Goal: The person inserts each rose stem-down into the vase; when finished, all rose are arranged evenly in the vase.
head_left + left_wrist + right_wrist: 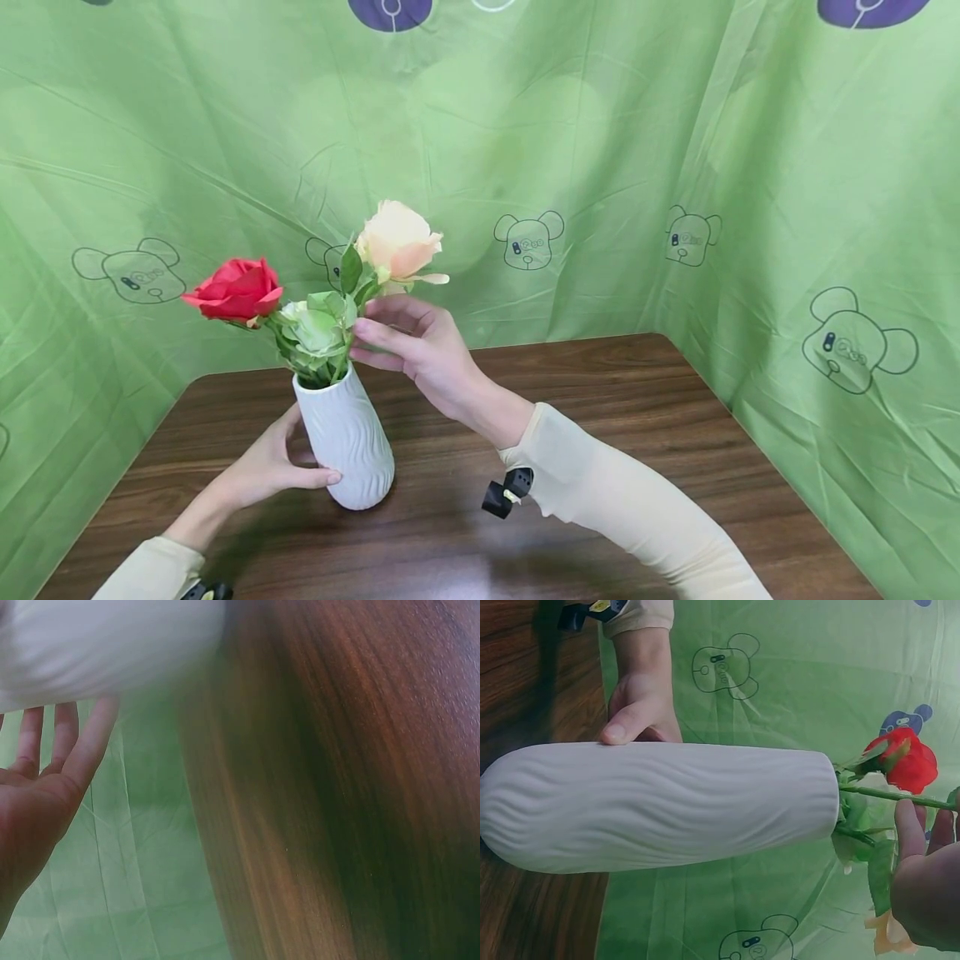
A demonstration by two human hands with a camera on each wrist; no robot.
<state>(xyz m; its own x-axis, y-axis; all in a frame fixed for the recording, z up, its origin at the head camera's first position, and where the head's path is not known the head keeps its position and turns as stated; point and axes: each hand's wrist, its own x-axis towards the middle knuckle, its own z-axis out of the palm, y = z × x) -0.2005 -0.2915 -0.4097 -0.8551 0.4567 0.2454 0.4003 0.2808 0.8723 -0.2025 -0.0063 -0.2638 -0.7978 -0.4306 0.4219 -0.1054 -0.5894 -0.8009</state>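
Note:
A white ribbed vase [348,446] stands on the wooden table with several artificial roses in it. My left hand [270,467] grips its lower left side, thumb on the front and fingers behind. Leaning left from the mouth is a red rose [238,290]; a pale green-white rose [311,329] sits low in the middle, and a peach rose [399,243] rises on the right. Just above the rim, my right hand [431,354] pinches a green stem [877,793] between thumb and fingers. Which bloom that stem carries, I cannot tell.
The dark wooden table [600,417] reaches back to a green fabric curtain [600,150] printed with bear heads, which also encloses both sides. Small black devices hang at both sleeve cuffs, one of them a black block [506,493] below the right wrist.

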